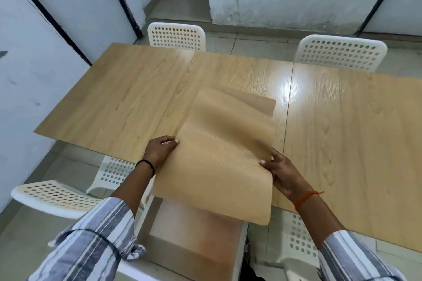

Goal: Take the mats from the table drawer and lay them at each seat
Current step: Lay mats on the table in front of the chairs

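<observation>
A: Mat (225, 150) orientation?

B: Long axis runs from the lower centre of the frame up toward the middle, leaning slightly right. Far end lies on the worktop (114, 98); near end overhangs the near edge, above the open drawer (194, 242) at bottom centre.

A: Appearance?

B: Tan, close to the wood tone of the worktop. Fine embossed dot texture on top, rounded near corners. It bows upward across the middle. A darker tan strip shows past its upper right corner; cannot tell whether that is a second mat or a folded part.

A: The grips?

B: Left hand (159, 151) grasps the left long edge, centre frame, thumb on top, fingers curled below. Right hand (282, 174) grasps the right long edge, thumb on top, fingers underneath. Striped sleeves on both arms, black band at the left wrist, orange thread at the right.

A: Surroundings?

B: Two white perforated chairs (177, 36) along the far side, upper centre and upper right. Another at lower left, and one partly under the worktop at lower right. Tiled floor, pale scuffed walls.
</observation>
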